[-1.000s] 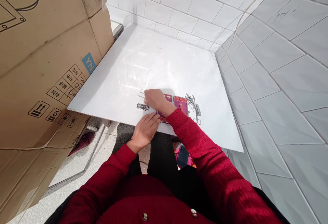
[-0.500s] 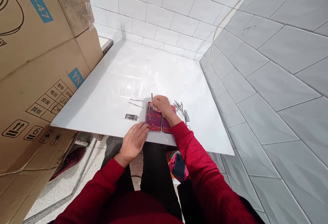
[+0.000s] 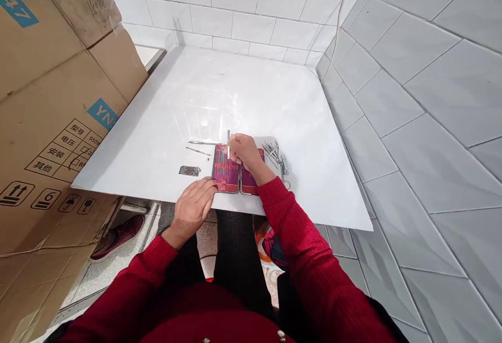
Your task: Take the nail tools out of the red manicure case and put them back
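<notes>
An open manicure case [image 3: 232, 182] with a purple lining and reddish edges lies near the front of the white board. Slim metal tools [image 3: 221, 168] sit under the loops in its left half. My right hand [image 3: 245, 152] is closed in a pinch on a slim metal manicure tool [image 3: 228, 141], held upright over that half; its exact kind is unclear. With its fingers stretched out, my left hand [image 3: 194, 202] touches the case's lower left corner. Nail clippers [image 3: 190, 170] lie left of the case, below two thin metal tools [image 3: 201, 143].
Metal nippers [image 3: 271, 152], another clipper [image 3: 284, 164] and a partly covered ring-handled tool [image 3: 287, 184] lie right of the case. A large cardboard box [image 3: 70, 123] borders the white board [image 3: 251, 87] on the left. Tiled walls [image 3: 411, 123] rise behind and right.
My right hand has lifted the slim tool slightly, so its lower end now shows clear of the loops. My left hand stays at the case's corner. The camera view has shifted.
</notes>
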### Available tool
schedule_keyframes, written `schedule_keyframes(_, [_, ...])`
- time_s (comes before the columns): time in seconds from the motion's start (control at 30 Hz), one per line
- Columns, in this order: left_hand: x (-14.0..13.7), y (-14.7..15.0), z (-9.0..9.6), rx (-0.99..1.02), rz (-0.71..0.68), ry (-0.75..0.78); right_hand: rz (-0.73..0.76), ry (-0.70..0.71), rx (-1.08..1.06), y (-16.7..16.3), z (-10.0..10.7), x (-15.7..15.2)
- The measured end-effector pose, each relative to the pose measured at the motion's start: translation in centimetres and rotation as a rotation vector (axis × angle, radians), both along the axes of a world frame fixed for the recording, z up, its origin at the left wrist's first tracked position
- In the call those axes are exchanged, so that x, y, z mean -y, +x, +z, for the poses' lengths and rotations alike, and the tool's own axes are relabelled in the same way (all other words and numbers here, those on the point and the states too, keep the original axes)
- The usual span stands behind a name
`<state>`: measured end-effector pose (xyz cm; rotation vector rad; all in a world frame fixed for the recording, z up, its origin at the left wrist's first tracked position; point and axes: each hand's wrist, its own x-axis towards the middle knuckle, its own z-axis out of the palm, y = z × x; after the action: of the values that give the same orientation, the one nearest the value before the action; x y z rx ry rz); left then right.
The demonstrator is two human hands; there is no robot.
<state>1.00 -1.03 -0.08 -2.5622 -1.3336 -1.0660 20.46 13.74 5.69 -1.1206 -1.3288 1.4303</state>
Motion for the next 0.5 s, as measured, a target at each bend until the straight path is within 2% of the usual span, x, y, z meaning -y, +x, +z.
schedule_keyframes(0.17, [0.0, 0.0, 0.0, -0.023, 0.004, 0.028, -0.035, -0.032, -0.069, -0.1, 0.2, 0.0])
schedule_keyframes(0.33, [-0.1, -0.2, 0.1, -0.019, 0.000, 0.000, 0.025, -0.071, -0.167, 0.2, -0.2, -0.2])
schedule_keyframes(0.5, [-0.2, -0.1, 1.7, 0.038, -0.033, -0.056, 0.046, -0.045, -0.223, 0.5, -0.6, -0.3])
